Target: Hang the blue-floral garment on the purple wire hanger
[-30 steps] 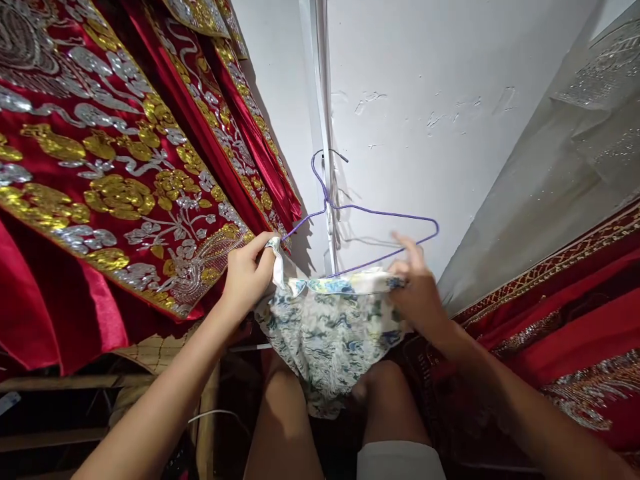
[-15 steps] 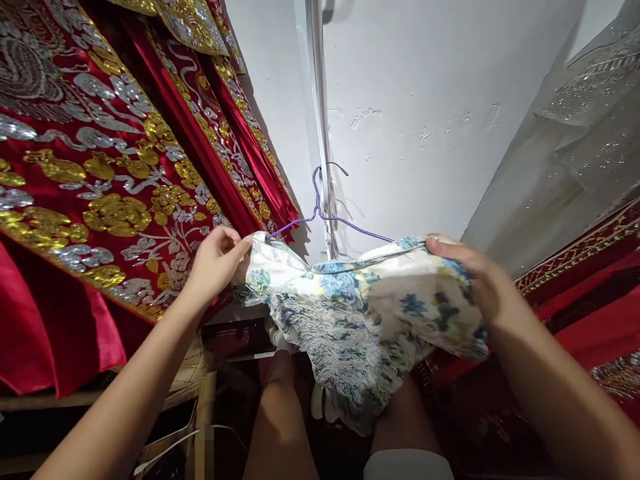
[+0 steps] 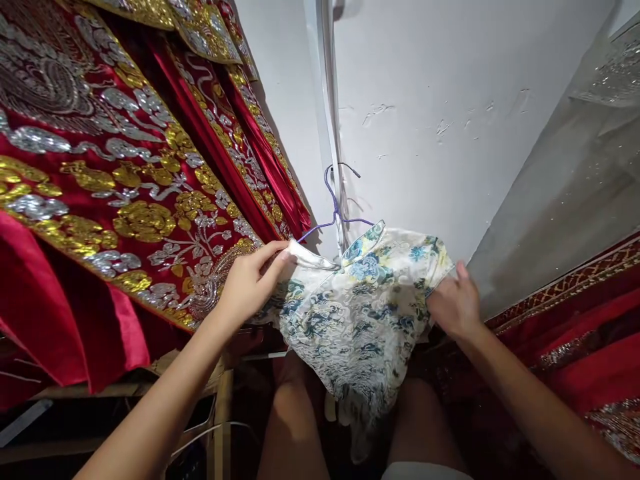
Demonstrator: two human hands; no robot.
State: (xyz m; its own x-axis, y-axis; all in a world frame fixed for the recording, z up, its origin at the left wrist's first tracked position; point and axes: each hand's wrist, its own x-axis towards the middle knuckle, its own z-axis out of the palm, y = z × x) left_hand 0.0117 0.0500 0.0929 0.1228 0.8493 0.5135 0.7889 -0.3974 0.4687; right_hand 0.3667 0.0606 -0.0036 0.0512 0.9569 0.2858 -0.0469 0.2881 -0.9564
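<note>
Two hands at blouse edges, room between fabrics.

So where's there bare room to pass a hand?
The best gap looks to be along the white wall, bordered by the white upright on the left, the grey sheer fabric on the right and the floral garment below. It's crowded at left, where red embroidered cloth hangs beside the left hand. Lower down, it's too dark to tell.

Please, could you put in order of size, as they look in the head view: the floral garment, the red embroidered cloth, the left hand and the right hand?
1. Red embroidered cloth, cut off by the frame
2. Floral garment
3. Left hand and right hand: too alike to rank; the right is blurred
</note>
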